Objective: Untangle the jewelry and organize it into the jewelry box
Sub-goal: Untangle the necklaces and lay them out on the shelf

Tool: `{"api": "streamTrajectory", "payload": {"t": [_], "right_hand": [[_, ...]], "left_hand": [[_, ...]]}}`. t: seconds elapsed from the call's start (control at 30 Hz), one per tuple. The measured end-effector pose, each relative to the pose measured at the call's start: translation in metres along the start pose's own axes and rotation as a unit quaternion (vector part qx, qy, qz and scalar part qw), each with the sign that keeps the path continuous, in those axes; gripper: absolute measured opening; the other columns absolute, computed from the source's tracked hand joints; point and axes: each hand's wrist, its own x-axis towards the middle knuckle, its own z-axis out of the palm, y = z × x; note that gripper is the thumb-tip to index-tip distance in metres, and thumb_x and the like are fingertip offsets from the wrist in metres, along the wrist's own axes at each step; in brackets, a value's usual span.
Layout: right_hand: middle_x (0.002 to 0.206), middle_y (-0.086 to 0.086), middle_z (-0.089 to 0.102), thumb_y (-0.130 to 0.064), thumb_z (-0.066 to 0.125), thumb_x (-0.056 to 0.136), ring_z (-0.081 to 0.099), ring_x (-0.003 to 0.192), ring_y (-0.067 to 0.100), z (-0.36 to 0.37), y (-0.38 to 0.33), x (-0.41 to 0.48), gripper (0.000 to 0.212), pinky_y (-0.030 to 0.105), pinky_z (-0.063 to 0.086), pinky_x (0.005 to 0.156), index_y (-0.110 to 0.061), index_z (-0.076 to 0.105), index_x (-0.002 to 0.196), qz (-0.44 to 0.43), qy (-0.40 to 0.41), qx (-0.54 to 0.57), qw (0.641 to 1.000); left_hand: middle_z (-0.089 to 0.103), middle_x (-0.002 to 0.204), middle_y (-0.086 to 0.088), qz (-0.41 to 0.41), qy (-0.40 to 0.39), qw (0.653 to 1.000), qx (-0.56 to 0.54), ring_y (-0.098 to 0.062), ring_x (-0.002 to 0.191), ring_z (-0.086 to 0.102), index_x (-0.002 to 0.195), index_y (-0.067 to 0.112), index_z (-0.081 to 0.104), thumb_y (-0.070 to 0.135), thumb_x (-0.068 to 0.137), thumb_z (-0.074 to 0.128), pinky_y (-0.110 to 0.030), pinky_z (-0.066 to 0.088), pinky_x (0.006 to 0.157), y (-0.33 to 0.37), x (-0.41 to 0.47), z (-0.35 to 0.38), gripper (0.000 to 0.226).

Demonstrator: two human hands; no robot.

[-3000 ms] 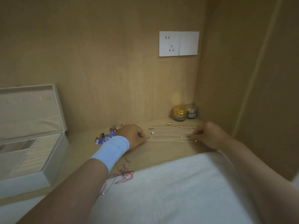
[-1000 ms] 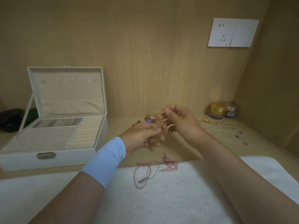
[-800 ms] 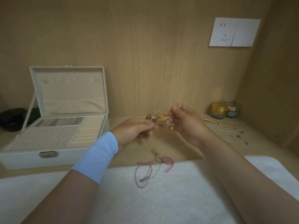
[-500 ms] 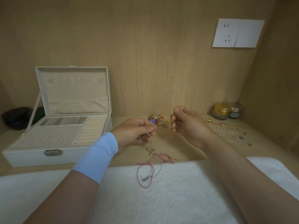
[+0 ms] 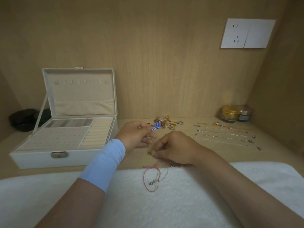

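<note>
My left hand (image 5: 137,136) hovers just in front of the tangled jewelry pile (image 5: 164,124) of beads, rings and charms, its fingertips pinching what looks like one end of a thin gold chain. My right hand (image 5: 175,148) is low on the wooden surface and pinches the chain's small gold end (image 5: 150,152). A red cord bracelet (image 5: 151,179) with a silver clasp lies partly on the white towel (image 5: 181,203), right under my right hand. The open white jewelry box (image 5: 37,159) stands at the left. Several straightened chains (image 5: 222,134) lie in rows at the right.
Two small jars, one gold (image 5: 230,112) and one dark (image 5: 245,115), stand in the back right corner. A black object (image 5: 21,119) sits behind the box at far left. A wall socket (image 5: 246,33) is on the wooden back panel. Wooden walls close in the back and the right.
Both hands left the laid-out chains, picked a thin chain from the pile and held it up. My right hand has now dropped to the surface near the red cord.
</note>
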Motion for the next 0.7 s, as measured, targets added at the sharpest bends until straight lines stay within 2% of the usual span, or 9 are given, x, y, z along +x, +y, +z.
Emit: {"api": "streamTrajectory", "payload": {"t": [0.07, 0.17, 0.23, 0.33, 0.4, 0.47, 0.57, 0.7], "right_hand": [[0.047, -0.019, 0.060, -0.031, 0.080, 0.085, 0.052, 0.037, 0.000, 0.003, 0.001, 0.003, 0.014, 0.010, 0.035, 0.041, -0.018, 0.080, 0.090, -0.004, -0.001, 0.071, 0.997], [0.046, -0.006, 0.061, -0.024, 0.083, 0.081, 0.046, 0.033, 0.009, 0.002, 0.001, 0.003, 0.012, 0.020, 0.038, 0.035, -0.013, 0.081, 0.085, 0.028, -0.016, 0.162, 0.986], [0.047, -0.004, 0.061, -0.021, 0.084, 0.080, 0.046, 0.033, 0.009, 0.001, 0.001, 0.002, 0.012, 0.020, 0.039, 0.034, -0.010, 0.081, 0.084, 0.047, -0.021, 0.191, 0.980], [0.051, -0.005, 0.064, -0.016, 0.078, 0.085, 0.049, 0.036, 0.006, -0.001, 0.000, 0.002, 0.007, 0.019, 0.040, 0.034, -0.009, 0.080, 0.084, 0.050, -0.020, 0.211, 0.976], [0.055, -0.001, 0.065, -0.014, 0.074, 0.089, 0.052, 0.038, 0.011, 0.000, 0.000, 0.003, 0.010, 0.020, 0.040, 0.033, -0.010, 0.078, 0.081, 0.051, -0.015, 0.244, 0.968], [0.058, -0.001, 0.067, -0.011, 0.071, 0.091, 0.056, 0.041, 0.008, -0.001, 0.001, 0.005, 0.009, 0.018, 0.041, 0.035, -0.007, 0.076, 0.084, 0.059, 0.000, 0.272, 0.960], [0.063, 0.003, 0.071, -0.012, 0.071, 0.091, 0.058, 0.042, 0.009, 0.001, 0.002, 0.008, 0.010, 0.019, 0.043, 0.037, -0.010, 0.075, 0.083, 0.063, 0.012, 0.276, 0.959], [0.067, 0.002, 0.073, -0.009, 0.068, 0.093, 0.059, 0.045, 0.002, 0.006, 0.007, 0.013, 0.017, 0.016, 0.045, 0.046, -0.015, 0.074, 0.078, 0.065, 0.029, 0.209, 0.975]], "left_hand": [[0.076, 0.079, -0.006, 0.001, 0.015, 1.000, 0.015, -0.020, 0.066, 0.068, 0.097, 0.010, 0.060, 0.017, 0.097, 0.058, -0.042, 0.059, 0.084, -0.001, 0.000, -0.002, 0.007], [0.074, 0.081, -0.009, -0.005, 0.027, 0.999, 0.027, -0.022, 0.061, 0.067, 0.095, 0.008, 0.061, 0.013, 0.097, 0.057, -0.039, 0.061, 0.074, 0.000, -0.002, -0.004, 0.006], [0.073, 0.085, -0.009, -0.014, 0.021, 0.999, 0.020, -0.021, 0.059, 0.067, 0.099, 0.008, 0.061, 0.013, 0.097, 0.057, -0.037, 0.061, 0.070, 0.000, -0.003, -0.005, 0.007], [0.073, 0.087, -0.008, -0.022, 0.013, 0.999, 0.042, -0.020, 0.060, 0.063, 0.101, 0.009, 0.061, 0.015, 0.098, 0.056, -0.036, 0.059, 0.073, 0.000, -0.005, -0.005, 0.009], [0.073, 0.084, -0.006, -0.021, 0.016, 0.997, 0.078, -0.019, 0.057, 0.060, 0.100, 0.010, 0.062, 0.015, 0.097, 0.056, -0.032, 0.057, 0.068, -0.001, -0.005, -0.006, 0.009], [0.073, 0.080, -0.005, -0.018, 0.024, 0.992, 0.125, -0.018, 0.055, 0.059, 0.098, 0.009, 0.064, 0.015, 0.096, 0.055, -0.028, 0.056, 0.061, -0.002, -0.004, -0.007, 0.011], [0.075, 0.078, -0.006, -0.009, 0.030, 0.979, 0.200, -0.020, 0.055, 0.060, 0.091, 0.011, 0.066, 0.016, 0.093, 0.055, -0.031, 0.056, 0.062, -0.005, -0.003, -0.010, 0.013], [0.073, 0.074, 0.006, 0.009, 0.044, 0.942, 0.334, -0.010, 0.059, 0.062, 0.089, 0.025, 0.063, 0.024, 0.091, 0.056, -0.024, 0.048, 0.064, -0.009, -0.002, -0.013, 0.008]]}}
